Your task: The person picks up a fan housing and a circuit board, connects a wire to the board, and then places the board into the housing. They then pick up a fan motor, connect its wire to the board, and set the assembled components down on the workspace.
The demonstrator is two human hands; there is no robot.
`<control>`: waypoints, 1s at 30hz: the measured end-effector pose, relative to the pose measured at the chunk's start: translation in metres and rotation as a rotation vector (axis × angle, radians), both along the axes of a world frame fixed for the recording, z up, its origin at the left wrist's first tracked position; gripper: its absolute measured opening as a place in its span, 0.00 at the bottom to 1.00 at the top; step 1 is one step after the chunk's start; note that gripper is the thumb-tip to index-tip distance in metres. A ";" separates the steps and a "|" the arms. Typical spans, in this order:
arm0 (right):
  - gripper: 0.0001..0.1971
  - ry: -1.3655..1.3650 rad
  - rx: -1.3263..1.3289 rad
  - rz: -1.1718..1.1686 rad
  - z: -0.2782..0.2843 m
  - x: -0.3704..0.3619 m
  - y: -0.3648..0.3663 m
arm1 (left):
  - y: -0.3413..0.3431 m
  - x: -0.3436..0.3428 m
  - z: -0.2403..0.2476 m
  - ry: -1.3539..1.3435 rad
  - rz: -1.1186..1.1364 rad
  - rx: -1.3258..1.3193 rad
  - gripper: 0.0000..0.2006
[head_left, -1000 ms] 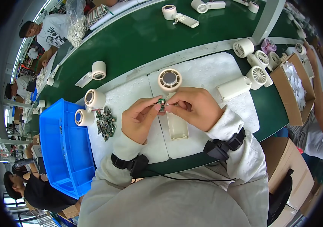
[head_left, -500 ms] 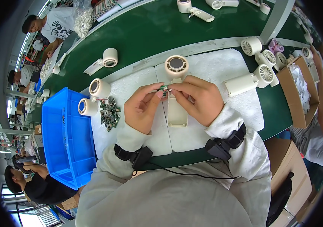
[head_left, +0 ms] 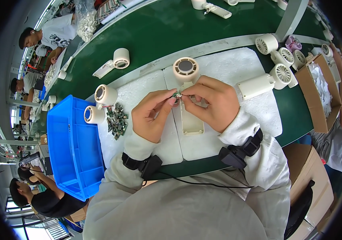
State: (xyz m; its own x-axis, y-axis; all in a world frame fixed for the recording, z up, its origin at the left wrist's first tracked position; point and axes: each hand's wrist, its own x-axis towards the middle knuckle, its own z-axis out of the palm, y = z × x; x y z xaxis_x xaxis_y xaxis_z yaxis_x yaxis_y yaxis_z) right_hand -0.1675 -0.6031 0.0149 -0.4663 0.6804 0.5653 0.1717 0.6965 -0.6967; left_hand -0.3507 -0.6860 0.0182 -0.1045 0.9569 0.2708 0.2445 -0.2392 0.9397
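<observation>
My left hand [head_left: 150, 116] pinches a small green circuit board [head_left: 176, 95] between thumb and fingertips. From the other side, my right hand [head_left: 216, 105] closes thumb and forefinger at the board's right end; whatever tiny part it grips is hidden by the fingertips. Beneath both hands lies a cream handheld fan, its round head [head_left: 186, 66] beyond the fingers and its open, hollow handle [head_left: 193, 125] pointing toward me. Left of my left hand, a pile of green circuit boards [head_left: 117, 122] rests on the white foam sheet [head_left: 143, 86].
A blue bin [head_left: 61, 138] stands left, beside two cream fan heads [head_left: 106, 95]. On the right are a fan [head_left: 255, 87], several more fan heads [head_left: 266, 44] and a cardboard box [head_left: 319, 108] with white pieces. A metal post [head_left: 293, 20] rises at the back right.
The circuit board has tilted and shows less of its face. The lower end of the fan handle has swung slightly right. Both hands keep nearly the same place and pinch.
</observation>
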 end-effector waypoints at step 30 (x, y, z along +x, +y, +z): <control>0.05 0.128 -0.265 0.086 0.005 0.005 -0.005 | -0.009 0.007 0.012 0.140 0.007 0.059 0.15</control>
State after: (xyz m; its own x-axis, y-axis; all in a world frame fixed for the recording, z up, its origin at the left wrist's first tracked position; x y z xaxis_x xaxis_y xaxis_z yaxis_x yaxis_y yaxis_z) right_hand -0.1626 -0.6079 0.0200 -0.4655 0.7731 0.4309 0.0190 0.4954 -0.8684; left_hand -0.3435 -0.6947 0.0300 -0.0681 0.9383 0.3390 0.3737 -0.2910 0.8807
